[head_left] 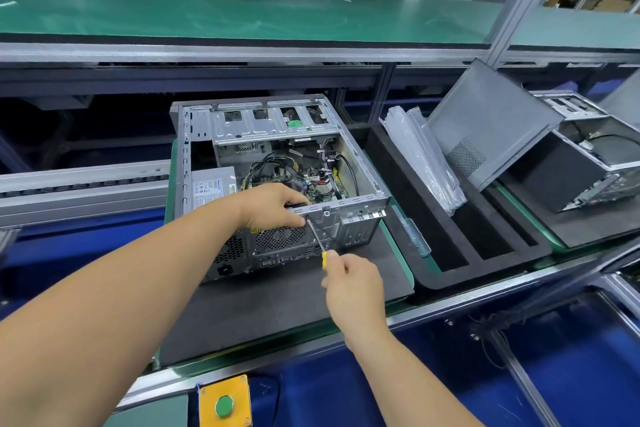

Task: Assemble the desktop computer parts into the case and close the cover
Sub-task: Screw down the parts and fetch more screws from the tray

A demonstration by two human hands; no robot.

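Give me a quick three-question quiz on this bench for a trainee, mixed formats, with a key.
1. True or false: the cover is already on the computer case.
2. Which of the hands holds the screwdriver? A) left hand B) right hand
3. Fill in: the screwdriver tip meets the case's ____ panel, above the round fan grille.

Key: 1 false, its inside is exposed; 2 B, while the left hand grips the case's top rear edge; 3 rear.

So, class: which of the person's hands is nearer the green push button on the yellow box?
Right. The right hand, gripping the screwdriver, is above and right of the green push button; the left hand grips the computer case rim, farther up.
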